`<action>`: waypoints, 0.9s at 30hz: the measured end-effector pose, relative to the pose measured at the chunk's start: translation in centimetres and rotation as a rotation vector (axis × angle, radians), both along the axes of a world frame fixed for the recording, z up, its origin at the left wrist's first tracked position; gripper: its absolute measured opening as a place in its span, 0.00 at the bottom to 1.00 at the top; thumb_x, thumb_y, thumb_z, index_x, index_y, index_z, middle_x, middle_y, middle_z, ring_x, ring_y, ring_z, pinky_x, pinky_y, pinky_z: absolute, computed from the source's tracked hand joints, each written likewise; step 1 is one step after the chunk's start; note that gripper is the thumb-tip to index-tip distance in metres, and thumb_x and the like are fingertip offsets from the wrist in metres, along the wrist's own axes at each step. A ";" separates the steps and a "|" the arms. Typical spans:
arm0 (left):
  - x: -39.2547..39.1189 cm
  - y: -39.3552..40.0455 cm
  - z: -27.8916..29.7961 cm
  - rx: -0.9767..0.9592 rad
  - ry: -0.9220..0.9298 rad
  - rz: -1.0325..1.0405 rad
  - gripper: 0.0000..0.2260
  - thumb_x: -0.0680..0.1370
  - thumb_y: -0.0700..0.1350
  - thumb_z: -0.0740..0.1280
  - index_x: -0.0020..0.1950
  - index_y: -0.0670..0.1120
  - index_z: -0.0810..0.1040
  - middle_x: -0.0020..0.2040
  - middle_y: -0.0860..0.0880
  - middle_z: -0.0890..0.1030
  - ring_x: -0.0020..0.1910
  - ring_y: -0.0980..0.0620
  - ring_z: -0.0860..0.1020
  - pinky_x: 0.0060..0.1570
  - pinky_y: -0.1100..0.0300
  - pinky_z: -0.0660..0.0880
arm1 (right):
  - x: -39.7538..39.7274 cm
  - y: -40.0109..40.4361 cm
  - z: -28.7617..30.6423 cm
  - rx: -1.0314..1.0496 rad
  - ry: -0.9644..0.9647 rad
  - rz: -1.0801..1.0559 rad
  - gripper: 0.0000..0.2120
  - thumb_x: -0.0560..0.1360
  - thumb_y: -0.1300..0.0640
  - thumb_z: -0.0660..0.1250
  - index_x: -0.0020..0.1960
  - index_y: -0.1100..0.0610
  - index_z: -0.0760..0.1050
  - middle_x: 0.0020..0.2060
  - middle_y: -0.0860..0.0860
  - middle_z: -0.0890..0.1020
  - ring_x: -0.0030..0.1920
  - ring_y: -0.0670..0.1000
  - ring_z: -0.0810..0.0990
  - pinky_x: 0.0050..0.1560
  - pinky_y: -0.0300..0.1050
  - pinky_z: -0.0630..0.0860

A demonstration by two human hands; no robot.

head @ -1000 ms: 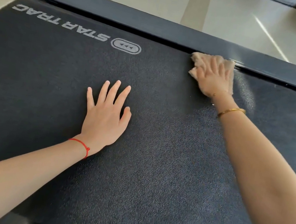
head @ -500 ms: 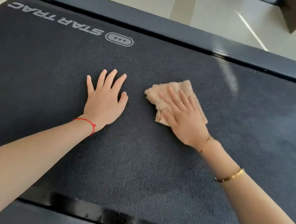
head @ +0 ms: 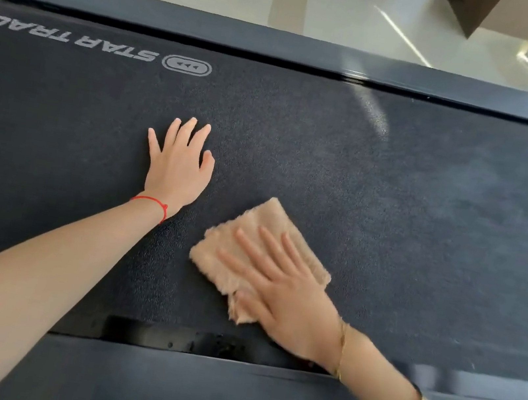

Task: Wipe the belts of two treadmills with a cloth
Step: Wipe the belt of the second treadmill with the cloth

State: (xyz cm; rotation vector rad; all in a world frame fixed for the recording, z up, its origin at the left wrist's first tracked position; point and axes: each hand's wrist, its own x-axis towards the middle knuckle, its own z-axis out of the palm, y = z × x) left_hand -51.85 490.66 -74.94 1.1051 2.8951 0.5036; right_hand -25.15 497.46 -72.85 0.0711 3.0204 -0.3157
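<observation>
A dark, pebble-textured treadmill belt [head: 331, 162] fills most of the view, running side to side, with the "STAR TRAC" lettering [head: 70, 37] and an oval logo [head: 187, 66] printed upside down near its far left edge. A streak of glare crosses the belt's far middle, and paler hazy patches show toward its right. A tan, fuzzy cloth [head: 250, 232], folded into a rough rectangle and turned at an angle, lies flat on the belt close to the near edge, right of centre, its near corner bunched and frayed where it tucks under itself
</observation>
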 end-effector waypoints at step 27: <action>5.6 1.7 0.1 -0.042 -0.006 -0.182 0.25 0.84 0.51 0.52 0.81 0.49 0.56 0.81 0.47 0.55 0.81 0.45 0.49 0.75 0.33 0.42 | 1.8 10.4 0.4 0.050 -0.018 -0.640 0.24 0.84 0.44 0.46 0.78 0.40 0.45 0.80 0.45 0.44 0.80 0.54 0.40 0.78 0.51 0.36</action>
